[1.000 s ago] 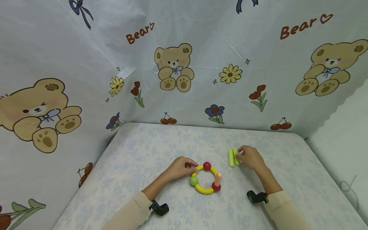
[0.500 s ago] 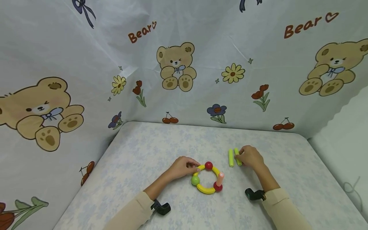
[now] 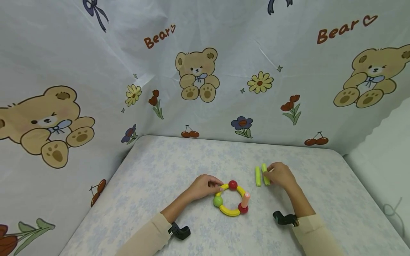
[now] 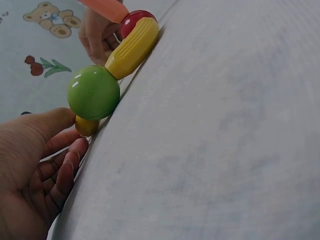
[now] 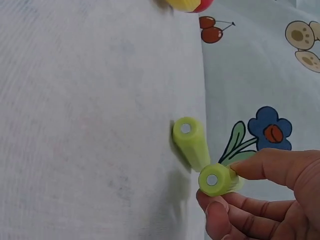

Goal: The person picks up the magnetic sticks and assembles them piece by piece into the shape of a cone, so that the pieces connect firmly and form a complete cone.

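Note:
A ring of yellow curved rods (image 3: 229, 212) lies on the table, joined by a green ball (image 3: 218, 201) and two red balls (image 3: 232, 185). From the nearer red ball a pink rod (image 3: 245, 200) stands up at a slight tilt. My left hand (image 3: 201, 186) pinches the ring's far-left yellow rod (image 4: 87, 126) between thumb and fingers, just behind the green ball. To the right, my right hand (image 3: 282, 175) pinches a lime-green rod (image 5: 212, 180) with a silvery disc in its end. A second lime-green rod (image 3: 257, 176) lies beside it on the left, slightly apart.
The table (image 3: 179, 156) has a pale blue patterned cover. Behind and to the left rises a bear-print cloth (image 3: 221, 32). Each wrist wears a black camera (image 3: 180, 232). A thin cable (image 3: 393, 213) hangs at the far right.
My right hand has shifted the lime-green rod slightly right, so the gap to the other one is a little wider. The left hand keeps its hold on the ring. The head view has shifted slightly.

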{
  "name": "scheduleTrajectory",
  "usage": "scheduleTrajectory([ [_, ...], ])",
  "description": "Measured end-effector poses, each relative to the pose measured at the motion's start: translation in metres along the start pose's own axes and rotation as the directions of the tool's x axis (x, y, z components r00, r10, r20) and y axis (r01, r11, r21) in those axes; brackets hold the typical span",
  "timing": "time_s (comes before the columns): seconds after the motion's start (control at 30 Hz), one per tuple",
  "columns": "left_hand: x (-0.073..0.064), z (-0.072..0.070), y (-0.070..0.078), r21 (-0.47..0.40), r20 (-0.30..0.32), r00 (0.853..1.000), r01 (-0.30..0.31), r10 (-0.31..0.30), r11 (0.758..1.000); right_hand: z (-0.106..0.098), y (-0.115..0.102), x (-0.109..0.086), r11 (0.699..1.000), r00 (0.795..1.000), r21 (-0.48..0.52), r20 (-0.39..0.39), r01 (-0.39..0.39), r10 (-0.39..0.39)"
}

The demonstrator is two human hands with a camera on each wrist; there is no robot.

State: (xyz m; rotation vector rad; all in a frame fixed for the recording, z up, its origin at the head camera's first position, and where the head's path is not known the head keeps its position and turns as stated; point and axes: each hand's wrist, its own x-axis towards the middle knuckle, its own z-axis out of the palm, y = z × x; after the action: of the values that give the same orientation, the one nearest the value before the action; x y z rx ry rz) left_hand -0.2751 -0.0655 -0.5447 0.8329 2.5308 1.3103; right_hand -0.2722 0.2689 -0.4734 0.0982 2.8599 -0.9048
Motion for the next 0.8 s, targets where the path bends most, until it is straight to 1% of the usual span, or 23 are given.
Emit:
scheduleTrajectory([
  [0.17,-0.001,0.0,0.002,-0.007,0.005,1.0,0.013,-0.013,1.0,-0.002,-0.006,-0.006,0.998,0.999,0.054,-0.028,0.032,-0.03],
  [0.27,-0.001,0.0,0.002,-0.007,0.005,1.0,0.015,-0.015,1.0,-0.004,-0.011,-0.009,0.997,0.999,0.067,-0.029,0.043,-0.041],
  [0.43,-0.001,0.0,0.002,-0.011,0.0,1.0,0.014,-0.014,1.0,-0.005,-0.021,-0.015,0.99,0.997,0.117,-0.026,0.072,-0.07],
  [0.67,-0.002,0.0,0.003,-0.018,-0.01,1.0,0.018,-0.018,1.0,0.002,-0.03,-0.019,0.978,0.991,0.162,-0.033,0.133,-0.129],
  [0.8,-0.003,0.0,0.004,-0.024,-0.017,1.0,0.019,-0.019,1.0,0.006,-0.035,-0.019,0.965,0.985,0.197,-0.034,0.17,-0.167],
])
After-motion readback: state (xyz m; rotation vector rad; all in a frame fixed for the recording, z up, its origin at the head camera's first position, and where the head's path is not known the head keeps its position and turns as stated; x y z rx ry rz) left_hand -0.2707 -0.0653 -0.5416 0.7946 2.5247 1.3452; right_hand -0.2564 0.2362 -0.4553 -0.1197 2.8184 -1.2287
